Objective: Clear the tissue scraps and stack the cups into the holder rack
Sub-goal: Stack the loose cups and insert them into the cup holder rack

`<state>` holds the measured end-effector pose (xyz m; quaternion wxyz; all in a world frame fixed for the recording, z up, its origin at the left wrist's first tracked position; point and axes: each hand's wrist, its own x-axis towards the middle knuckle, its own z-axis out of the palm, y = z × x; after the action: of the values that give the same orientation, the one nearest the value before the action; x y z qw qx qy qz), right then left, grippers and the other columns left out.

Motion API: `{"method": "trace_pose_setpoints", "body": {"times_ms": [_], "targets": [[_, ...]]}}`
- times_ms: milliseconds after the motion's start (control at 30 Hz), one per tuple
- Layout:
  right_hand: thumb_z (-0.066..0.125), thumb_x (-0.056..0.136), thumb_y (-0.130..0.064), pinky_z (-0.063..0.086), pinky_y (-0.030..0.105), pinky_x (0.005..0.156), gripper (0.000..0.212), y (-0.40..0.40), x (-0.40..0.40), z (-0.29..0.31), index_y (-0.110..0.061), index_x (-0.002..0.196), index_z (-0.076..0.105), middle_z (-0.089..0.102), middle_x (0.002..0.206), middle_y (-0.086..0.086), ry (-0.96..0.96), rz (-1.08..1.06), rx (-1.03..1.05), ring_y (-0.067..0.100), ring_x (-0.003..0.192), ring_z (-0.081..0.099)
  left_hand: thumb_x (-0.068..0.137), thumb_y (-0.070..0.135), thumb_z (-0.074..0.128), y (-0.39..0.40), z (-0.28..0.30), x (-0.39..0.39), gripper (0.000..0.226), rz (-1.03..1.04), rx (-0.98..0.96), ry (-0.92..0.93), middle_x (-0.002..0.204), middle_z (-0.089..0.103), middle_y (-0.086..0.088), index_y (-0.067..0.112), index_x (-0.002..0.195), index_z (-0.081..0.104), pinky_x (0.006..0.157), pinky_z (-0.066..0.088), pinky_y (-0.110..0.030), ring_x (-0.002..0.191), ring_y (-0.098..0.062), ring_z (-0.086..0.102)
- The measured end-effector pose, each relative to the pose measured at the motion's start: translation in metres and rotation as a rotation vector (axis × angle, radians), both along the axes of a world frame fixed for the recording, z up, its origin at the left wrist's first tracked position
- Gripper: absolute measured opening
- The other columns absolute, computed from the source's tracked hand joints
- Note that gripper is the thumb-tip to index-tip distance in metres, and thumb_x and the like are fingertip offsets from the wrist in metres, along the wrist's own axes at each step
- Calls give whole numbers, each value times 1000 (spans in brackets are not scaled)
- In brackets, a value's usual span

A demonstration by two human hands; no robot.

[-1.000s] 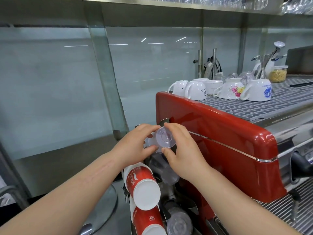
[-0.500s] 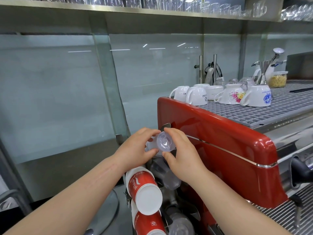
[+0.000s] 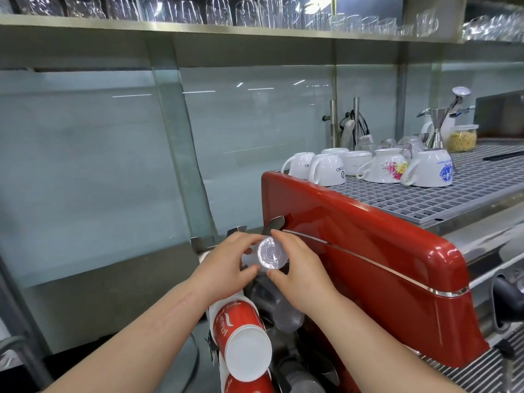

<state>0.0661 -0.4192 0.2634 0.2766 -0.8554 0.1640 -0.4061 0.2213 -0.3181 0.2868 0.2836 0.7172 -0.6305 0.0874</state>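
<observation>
Both our hands grip one clear cup (image 3: 271,256) by its sides, its round base facing us. Our left hand (image 3: 226,265) curls round the cup's left side, thumb low and fingers over the top. Our right hand (image 3: 297,272) pinches the right side, with its forefinger on the upper edge and its thumb below. We hold the cup at the top slot of the rack (image 3: 256,290), just left of the red machine (image 3: 368,268); metal tabs of the rack stick up behind our fingers. How far the cup sits in the slot we cannot tell, since our hands cover its mouth.

Below our left wrist a stack of red cups (image 3: 238,336) pokes out of the rack towards us, white base first, tilted down. A second red stack (image 3: 249,384) shows under it at the bottom edge. To the right of these, under our right hand, more clear cups (image 3: 286,316) lie in the rack, and another clear stack (image 3: 303,378) sits lower down, blurred.

On the grey grid (image 3: 425,199) atop the machine, white mugs (image 3: 326,168) stand upside down in a row; one has flowers (image 3: 388,165) and one a blue mark (image 3: 431,171). Behind them stand a steel jigger (image 3: 438,129) and a jar (image 3: 462,137) of something yellow. Glass panels (image 3: 99,165) back the counter, and glasses (image 3: 198,9) line the shelf above.
</observation>
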Motion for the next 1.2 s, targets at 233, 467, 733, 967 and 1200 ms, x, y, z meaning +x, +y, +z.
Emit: {"method": "trace_pose_setpoints", "body": {"times_ms": [233, 467, 733, 967, 1200], "targets": [[68, 79, -13, 32, 19, 106, 66, -6, 15, -11, -23, 139, 43, 42, 138, -3, 42, -35, -5, 11, 126, 44, 81, 28, 67, -6, -13, 9, 57, 29, 15, 34, 125, 52, 19, 42, 133, 47, 96, 49, -32, 109, 3, 55], [66, 83, -13, 32, 22, 108, 69, -15, 25, -18, -22, 144, 37, 38, 143, -3, 115, -54, 4, 12, 129, 42, 84, 25, 65, -11, -20, 12, 60, 41, 55, 37, 133, 50, 13, 35, 139, 44, 101, 42, -23, 114, 0, 53], [66, 85, -15, 37, 31, 109, 68, -20, 34, -24, -25, 145, 34, 35, 145, -7, 166, -53, 20, 13, 130, 43, 86, 27, 64, -14, -27, 17, 63, 84, 102, 13, 141, 47, 10, 30, 144, 41, 99, 26, -10, 118, 4, 43], [63, 84, -15, 39, 29, 106, 67, -19, 34, -18, -23, 143, 33, 36, 145, -3, 236, -70, 7, 18, 128, 45, 88, 32, 62, -14, -26, 13, 62, 124, 131, 12, 138, 46, 12, 34, 144, 37, 103, 30, -16, 125, -5, 45], [57, 79, -11, 44, 32, 91, 49, -14, 32, 0, -18, 126, 42, 49, 125, 9, 477, -155, -46, 28, 111, 54, 89, 42, 52, -11, -28, 10, 55, 254, 292, -82, 142, 50, 4, 31, 141, 43, 114, 27, -43, 132, -15, 43]]}}
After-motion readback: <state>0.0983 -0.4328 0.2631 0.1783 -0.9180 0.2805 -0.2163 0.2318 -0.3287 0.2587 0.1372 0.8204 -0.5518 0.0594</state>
